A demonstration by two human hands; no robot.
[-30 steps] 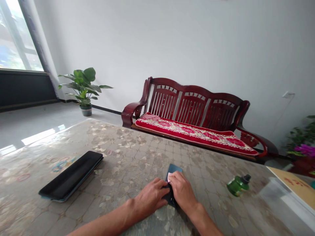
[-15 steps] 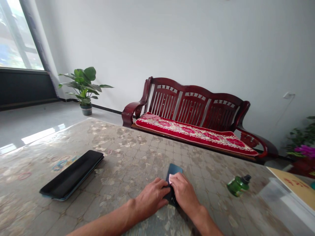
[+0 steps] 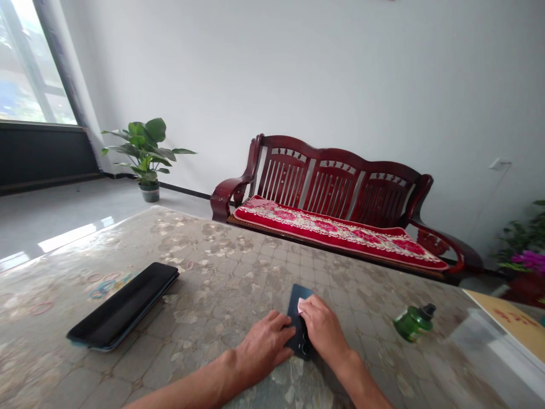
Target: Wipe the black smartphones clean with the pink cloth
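Phone: I see a dark phone [image 3: 294,309] lying flat with its back up, camera lenses toward me, close to the near edge of the table [image 3: 221,267] and about midway along it.
Pad: a small pale pink pad [image 3: 300,307] sits on the far half of the phone.
Right hand: the right hand [image 3: 322,334] has its fingers curled down and closed over the pad, pressing it to the phone's back.
Left hand: the left hand [image 3: 264,347] lies flat on the table with fingers loosely extended. The tips rest against the phone's left edge and grip nothing.
Step in hand: I judge this to be a wiping pass over the back, with the pad at the far end.
Next move calls for: in my judgement, steady pressure from the left fingertips so the phone does not slide, and light strokes near the lenses.
Green bottle: a green bottle [image 3: 411,322] lies on its side toward the right edge, well apart from the hands.
Black tablet: a black tablet [image 3: 123,304] lies flat toward the left edge, with coloured rubber bands [image 3: 102,284] just beyond it.
Beyond the table: a red wooden bench [image 3: 332,210] stands against the wall and a potted plant [image 3: 145,150] is by the window.
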